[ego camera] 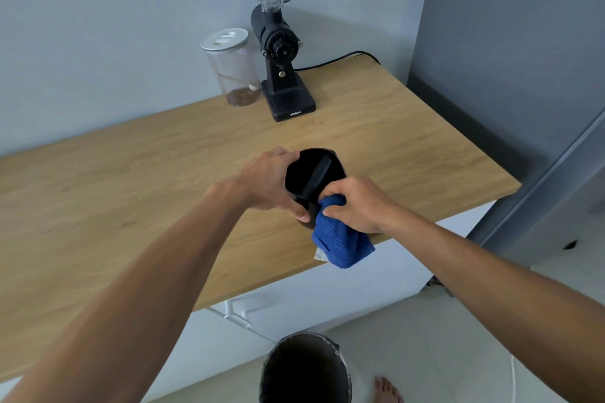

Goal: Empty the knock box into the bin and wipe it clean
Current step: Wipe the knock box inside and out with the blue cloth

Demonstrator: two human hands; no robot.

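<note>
Black plastic, the knock box (311,170) is tipped up off the wooden countertop (131,193) near its front edge, mouth turned toward the person, the knock bar (317,178) running across the dark inside. The left hand (271,181) is wrapped around its left wall, thumb on the lower rim. The right hand (357,204) is closed on a blue cloth (340,239), pressing it against the box's lower right rim — the rest of the cloth hangs down over the counter edge. Below, on the floor, stands a dark bin (306,370), with a bare foot (388,389) just beside it. Further back on the counter sit a black coffee grinder (281,52) and a lidded glass jar (234,69), side by side against the wall.
</note>
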